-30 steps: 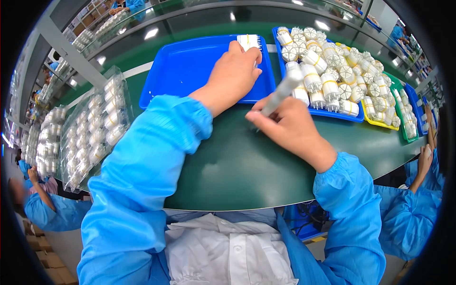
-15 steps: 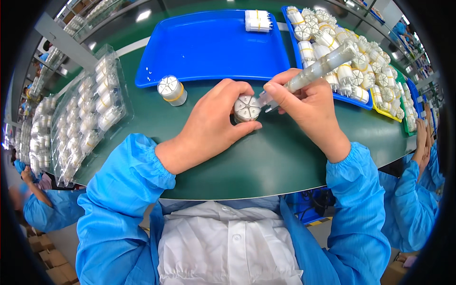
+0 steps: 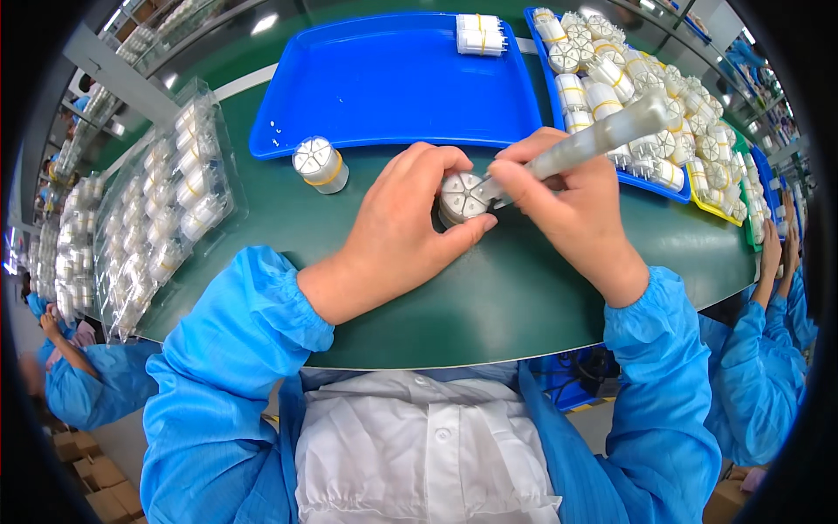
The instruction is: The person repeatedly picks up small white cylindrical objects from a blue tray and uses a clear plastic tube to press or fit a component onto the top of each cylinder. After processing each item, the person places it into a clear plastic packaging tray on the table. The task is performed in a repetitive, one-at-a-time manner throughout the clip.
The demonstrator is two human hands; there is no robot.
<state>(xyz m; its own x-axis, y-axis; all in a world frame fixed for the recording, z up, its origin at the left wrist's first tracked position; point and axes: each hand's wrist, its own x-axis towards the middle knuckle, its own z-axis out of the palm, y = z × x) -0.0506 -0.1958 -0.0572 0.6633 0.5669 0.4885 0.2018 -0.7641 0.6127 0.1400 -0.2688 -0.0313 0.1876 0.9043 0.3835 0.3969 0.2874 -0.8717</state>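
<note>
My left hand (image 3: pixel 403 229) is closed round a white cylindrical bundle (image 3: pixel 463 197), whose round top shows wedge-shaped segments. My right hand (image 3: pixel 569 208) grips a translucent, thick-handled hand tool (image 3: pixel 602 135), held like a pen and slanting up to the right. Its narrow tip meets the right edge of the bundle's top; the exact contact is too small to make out. Left of my hands, a similar bundle with a yellow band (image 3: pixel 320 164) stands on the green table (image 3: pixel 419 323).
Ahead is a blue tray (image 3: pixel 384 87) with white banded pieces (image 3: pixel 480 35) in its far right corner. At right, another blue tray (image 3: pixel 642 185) is heaped with bundles, beside a yellow tray (image 3: pixel 711 208). Clear plastic trays of bundles (image 3: pixel 161 210) lie left. Co-workers' arms (image 3: pixel 768 271) show at the right.
The bundle's top has tilted slightly, and both hands have shifted a little to the right in the picture. The tool's tip has come onto the top's edge.
</note>
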